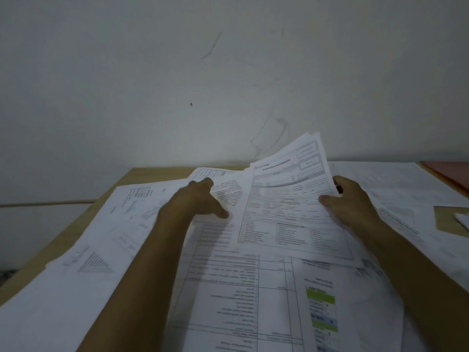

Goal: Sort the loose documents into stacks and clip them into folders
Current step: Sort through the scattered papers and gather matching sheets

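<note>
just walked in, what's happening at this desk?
A person is sorting loose papers spread over a wooden desk. The right hand holds a few printed forms by their right edge, lifted and tilted, thumb on top. The left hand rests on the sheets beside them, thumb out; its grip can't be made out. An orange folder lies at the far right, nothing clipped yet.

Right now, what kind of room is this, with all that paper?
Probably an office or study corner. Printed forms cover a wooden desk set against a plain white wall, an orange folder lies at the far right, and the right hand holds a sheaf of forms.
</note>
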